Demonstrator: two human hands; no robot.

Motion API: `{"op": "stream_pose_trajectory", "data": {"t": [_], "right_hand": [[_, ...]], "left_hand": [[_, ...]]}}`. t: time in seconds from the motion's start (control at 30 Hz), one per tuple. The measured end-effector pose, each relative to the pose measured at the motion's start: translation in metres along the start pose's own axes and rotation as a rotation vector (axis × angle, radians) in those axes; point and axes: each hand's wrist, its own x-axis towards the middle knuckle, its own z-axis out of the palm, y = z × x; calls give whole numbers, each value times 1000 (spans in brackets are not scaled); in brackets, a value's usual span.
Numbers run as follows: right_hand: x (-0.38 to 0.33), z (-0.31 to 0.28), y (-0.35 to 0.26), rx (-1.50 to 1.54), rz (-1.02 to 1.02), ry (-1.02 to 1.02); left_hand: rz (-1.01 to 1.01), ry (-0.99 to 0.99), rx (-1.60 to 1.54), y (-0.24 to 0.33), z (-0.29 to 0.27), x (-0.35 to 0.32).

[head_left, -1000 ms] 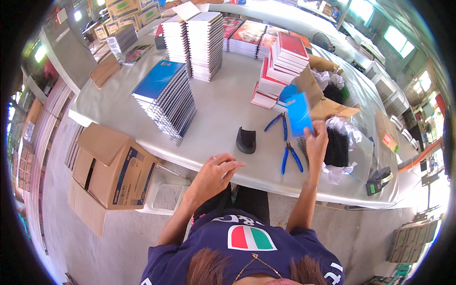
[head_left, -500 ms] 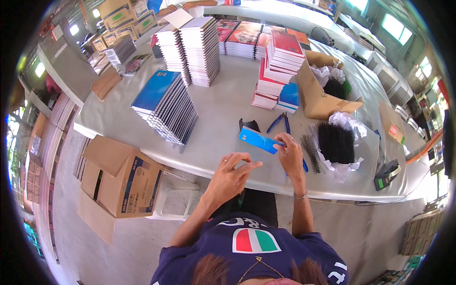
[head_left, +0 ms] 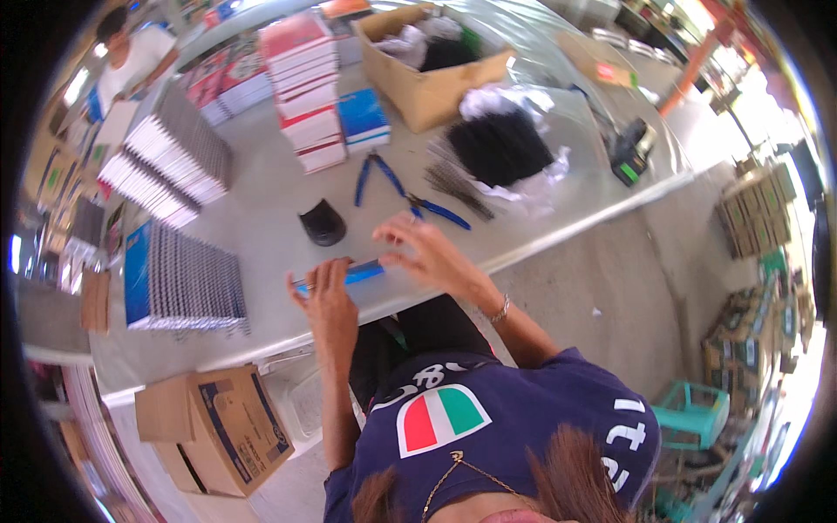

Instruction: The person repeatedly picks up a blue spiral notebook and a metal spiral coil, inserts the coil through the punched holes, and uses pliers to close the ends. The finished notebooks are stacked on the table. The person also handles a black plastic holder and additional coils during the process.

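My left hand (head_left: 328, 296) is closed around the left end of a thin blue-covered booklet (head_left: 364, 273), seen nearly edge-on near the table's front edge. My right hand (head_left: 432, 254) is at its right end, fingers apart with nothing visible in them. Beyond the booklet sits a black curved piece (head_left: 322, 224) whose use I cannot tell. Blue-handled pliers (head_left: 381, 177) lie spread on the table, and a second blue-handled tool (head_left: 441, 212) rests nearer my right hand. Loose dark binding coils (head_left: 458, 187) lie beside a bundle of black coils (head_left: 499, 146) on white paper.
At left stand a stack of blue spiral notebooks (head_left: 187, 277) and tall stacks of coil-bound books (head_left: 179, 148). Red-covered books (head_left: 301, 87) and a blue book (head_left: 364, 118) are farther back, beside an open carton (head_left: 427, 83). Another carton (head_left: 214, 427) stands below the table's left side. A person (head_left: 135, 61) is across the table.
The view has swung right. My left hand has come onto the booklet and grips its left end. My right hand has let go, and the booklet has tipped edge-on.
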Motion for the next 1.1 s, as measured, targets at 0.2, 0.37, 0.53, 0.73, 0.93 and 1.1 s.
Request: {"op": "stream_pose_trajectory", "data": {"t": [0.2, 0.37, 0.53, 0.73, 0.93, 1.1], "right_hand": [[-26, -116, 77, -764, 246, 659], [-37, -159, 117, -1051, 587, 794], [-36, -158, 140, -984, 653, 676], [-33, -155, 140, -1016, 648, 683], [-36, -153, 151, -1031, 661, 701], [-37, -157, 141, -943, 617, 926]], "left_hand": [[-91, 70, 39, -16, -21, -11], [-133, 52, 34, -20, -30, -19], [-171, 63, 35, -21, -18, -27], [-172, 125, -10, -20, -10, -28], [-239, 247, -82, -11, -1, -20], [-273, 296, -62, -6, 8, -10]]}}
